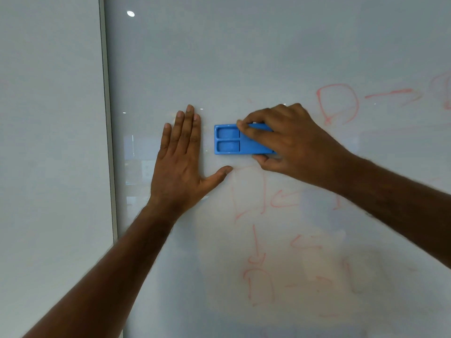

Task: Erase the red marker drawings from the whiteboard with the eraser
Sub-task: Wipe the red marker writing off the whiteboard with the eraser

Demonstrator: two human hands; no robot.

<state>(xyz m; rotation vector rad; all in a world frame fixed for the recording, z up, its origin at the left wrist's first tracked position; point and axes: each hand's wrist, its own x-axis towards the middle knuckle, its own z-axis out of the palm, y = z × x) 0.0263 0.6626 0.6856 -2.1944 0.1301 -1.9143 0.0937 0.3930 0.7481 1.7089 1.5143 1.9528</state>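
Eraser (pixel 230 140): a blue rectangular block lying flat against the whiteboard (pixel 244 57), long side level, with two recessed pockets visible at its left end. The right hand (pixel 280 140) grips its right half, fingers curled over the top edge and thumb under the bottom edge. The left hand (pixel 181 157) rests flat on the board just left of the eraser, fingers straight and close together, thumb spread out toward the right; it does not touch the eraser. Red marker drawings (pixel 338 104) remain to the right of and below the eraser: box shapes and arrows, several faint and smeared. A grey vertical frame strip (pixel 107 118) borders the board on the left, with a pale wall (pixel 48 142) beyond it.
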